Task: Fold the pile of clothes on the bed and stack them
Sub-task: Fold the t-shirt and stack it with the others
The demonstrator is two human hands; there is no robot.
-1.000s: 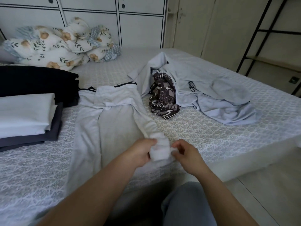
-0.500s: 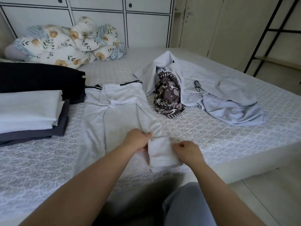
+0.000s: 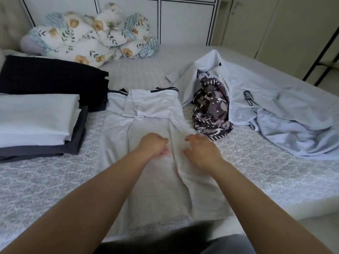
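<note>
Trousers (image 3: 146,125) are being spread at bed (image 3: 45,180) centre. Folded stack (image 3: 36,121) is lying at nine o'clock, unfolded pile (image 3: 275,116) at two o'clock, bundled quilt (image 3: 91,39) at eleven o'clock, behind the stack.
</note>
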